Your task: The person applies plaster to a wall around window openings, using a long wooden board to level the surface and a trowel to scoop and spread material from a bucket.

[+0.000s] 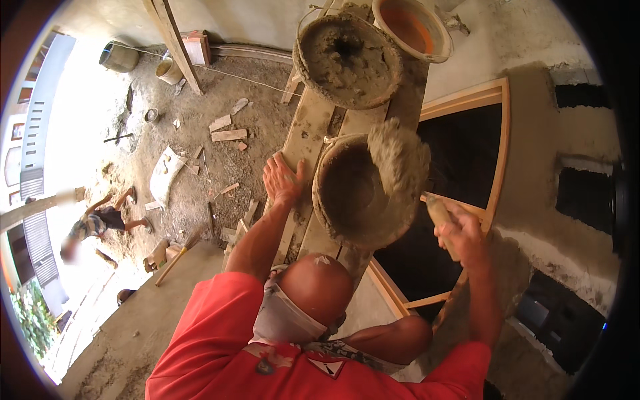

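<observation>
My right hand [465, 235] is closed round the light handle of a trowel [438, 215]. Wet grey mortar [398, 160], smeared by motion, hides the trowel's blade above the right rim of a bucket [325, 217]. More mortar shows inside that bucket, which stands on the wooden planks in front of me. Flat on the planks [302, 143], left of the bucket, rests my left hand [283, 179] with its fingers stretched out and nothing in it. Beyond stands a second bucket [301, 69], well filled with mortar.
Another bucket [443, 57], orange inside, stands at the far right of the planks. A wooden frame [503, 133] is set in the wall on my right. Far below at left, a person [97, 223] is on the ground among wood scraps [229, 135]. A post [175, 47] leans at upper left.
</observation>
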Tool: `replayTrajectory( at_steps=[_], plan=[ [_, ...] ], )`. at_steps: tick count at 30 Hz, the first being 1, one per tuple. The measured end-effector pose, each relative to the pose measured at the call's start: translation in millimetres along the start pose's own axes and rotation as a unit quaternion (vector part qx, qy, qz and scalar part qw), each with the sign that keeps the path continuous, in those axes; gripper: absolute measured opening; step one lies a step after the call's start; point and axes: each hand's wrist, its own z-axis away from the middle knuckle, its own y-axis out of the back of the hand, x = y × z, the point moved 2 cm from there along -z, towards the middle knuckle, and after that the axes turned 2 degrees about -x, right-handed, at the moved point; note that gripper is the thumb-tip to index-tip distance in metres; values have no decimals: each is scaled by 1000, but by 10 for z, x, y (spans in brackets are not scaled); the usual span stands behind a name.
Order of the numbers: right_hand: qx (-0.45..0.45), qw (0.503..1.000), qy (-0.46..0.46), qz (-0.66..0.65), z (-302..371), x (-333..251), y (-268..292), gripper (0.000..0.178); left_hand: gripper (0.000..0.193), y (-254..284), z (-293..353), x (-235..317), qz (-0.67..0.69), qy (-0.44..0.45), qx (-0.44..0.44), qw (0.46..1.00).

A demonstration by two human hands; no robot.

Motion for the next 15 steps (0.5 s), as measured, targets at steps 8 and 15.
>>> replayTrajectory(
  at_steps=[8,15],
  plan=[
    [106,827,204,512,28,510,-476,47,68,-17,13,2,-10,2,-14,1000],
    [21,834,117,539,252,156,-561,40,67,-71,39,-92,-12,-11,22,1000]
  ],
)
